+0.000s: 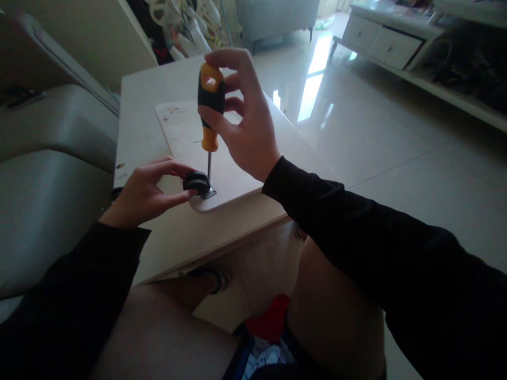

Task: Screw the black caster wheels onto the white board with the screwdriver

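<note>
My right hand [245, 113] is closed around a yellow and black screwdriver [212, 97], fingers along its thick handle and the index finger over the top. The screwdriver stands nearly upright, its shaft down at the metal mounting plate of a black caster wheel [197, 182]. Between thumb and fingers, my left hand [150, 190] grips the caster's wheel. The caster sits at the rounded near corner of a white board [233, 177]. Whether the screwdriver's tip is in a screw is hidden by the wheel and too small to tell.
The board lies on a pale table [138, 92]. Small dark bits, too small to name, lie on the board's far left part. A grey padded seat [51, 126] is close on the left. Across the shiny floor [380, 153] stands a white cabinet [380, 45] with drawers.
</note>
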`<state>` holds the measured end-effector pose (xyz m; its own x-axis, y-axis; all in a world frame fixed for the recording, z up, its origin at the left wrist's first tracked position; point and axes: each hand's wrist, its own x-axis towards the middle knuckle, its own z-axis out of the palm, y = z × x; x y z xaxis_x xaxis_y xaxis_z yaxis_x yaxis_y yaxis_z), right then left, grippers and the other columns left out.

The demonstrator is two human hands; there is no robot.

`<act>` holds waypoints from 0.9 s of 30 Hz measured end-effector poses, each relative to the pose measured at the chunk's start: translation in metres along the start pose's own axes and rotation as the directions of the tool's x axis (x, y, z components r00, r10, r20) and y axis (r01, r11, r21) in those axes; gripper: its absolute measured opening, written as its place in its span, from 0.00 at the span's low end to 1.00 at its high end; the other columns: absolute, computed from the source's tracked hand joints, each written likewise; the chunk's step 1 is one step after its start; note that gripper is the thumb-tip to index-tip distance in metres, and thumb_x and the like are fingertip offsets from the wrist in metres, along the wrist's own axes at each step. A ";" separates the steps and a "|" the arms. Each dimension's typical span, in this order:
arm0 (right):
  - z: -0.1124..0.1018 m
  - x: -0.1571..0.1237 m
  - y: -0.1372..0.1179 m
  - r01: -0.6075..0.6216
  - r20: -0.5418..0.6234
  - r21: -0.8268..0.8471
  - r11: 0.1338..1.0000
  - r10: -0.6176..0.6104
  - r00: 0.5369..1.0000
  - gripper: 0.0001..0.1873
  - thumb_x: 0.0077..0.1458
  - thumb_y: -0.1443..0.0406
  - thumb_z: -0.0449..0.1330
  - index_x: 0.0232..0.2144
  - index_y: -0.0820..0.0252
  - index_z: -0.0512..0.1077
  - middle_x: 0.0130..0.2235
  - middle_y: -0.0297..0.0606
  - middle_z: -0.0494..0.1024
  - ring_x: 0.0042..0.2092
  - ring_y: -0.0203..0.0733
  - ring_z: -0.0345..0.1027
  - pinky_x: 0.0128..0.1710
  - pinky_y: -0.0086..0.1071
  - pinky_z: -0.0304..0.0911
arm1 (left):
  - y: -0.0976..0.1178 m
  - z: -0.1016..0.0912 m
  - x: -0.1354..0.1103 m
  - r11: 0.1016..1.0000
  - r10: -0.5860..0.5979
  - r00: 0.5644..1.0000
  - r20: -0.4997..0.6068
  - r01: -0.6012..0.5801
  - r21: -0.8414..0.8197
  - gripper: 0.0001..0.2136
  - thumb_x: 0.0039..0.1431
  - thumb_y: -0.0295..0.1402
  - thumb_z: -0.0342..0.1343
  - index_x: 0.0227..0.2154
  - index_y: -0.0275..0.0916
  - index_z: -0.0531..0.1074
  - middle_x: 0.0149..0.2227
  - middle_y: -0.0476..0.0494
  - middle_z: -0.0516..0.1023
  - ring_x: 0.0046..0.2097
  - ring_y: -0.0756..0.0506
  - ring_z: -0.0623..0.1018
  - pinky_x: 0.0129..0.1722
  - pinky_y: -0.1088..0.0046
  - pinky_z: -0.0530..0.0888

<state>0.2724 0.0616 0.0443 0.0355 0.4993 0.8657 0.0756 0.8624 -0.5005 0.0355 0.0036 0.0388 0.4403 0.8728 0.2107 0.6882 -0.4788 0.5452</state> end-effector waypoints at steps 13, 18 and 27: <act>0.017 0.006 0.040 0.037 -0.006 -0.022 0.999 -0.037 0.999 0.37 0.46 0.81 0.61 0.54 0.49 0.56 0.54 0.20 0.72 0.55 0.27 0.68 0.61 0.23 0.72 | -0.020 -0.003 -0.007 0.995 -0.031 0.999 0.019 0.033 -0.094 0.15 0.56 0.37 0.69 0.46 0.54 0.79 0.46 0.46 0.83 0.50 0.37 0.82 0.54 0.47 0.77; 0.012 0.007 0.032 -0.104 0.149 -0.046 0.993 0.110 0.983 0.35 0.48 0.79 0.57 0.56 0.52 0.55 0.48 0.27 0.75 0.48 0.33 0.72 0.47 0.28 0.77 | -0.018 -0.003 -0.009 0.996 -0.050 0.998 0.035 0.053 -0.078 0.15 0.57 0.37 0.68 0.47 0.51 0.78 0.47 0.44 0.83 0.51 0.36 0.82 0.54 0.46 0.77; 0.017 0.011 0.064 -0.006 0.022 -0.048 0.999 0.007 1.000 0.30 0.51 0.68 0.66 0.52 0.48 0.58 0.51 0.21 0.71 0.42 0.23 0.66 0.45 0.15 0.75 | -0.020 -0.002 -0.008 0.991 -0.090 0.996 -0.004 0.089 -0.105 0.16 0.51 0.38 0.73 0.42 0.49 0.78 0.44 0.44 0.83 0.48 0.37 0.83 0.53 0.50 0.79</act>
<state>0.2608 0.1239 0.0212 0.0144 0.5069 0.8619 0.1230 0.8545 -0.5046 0.0170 0.0058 0.0281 0.3741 0.9127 0.1645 0.6602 -0.3867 0.6439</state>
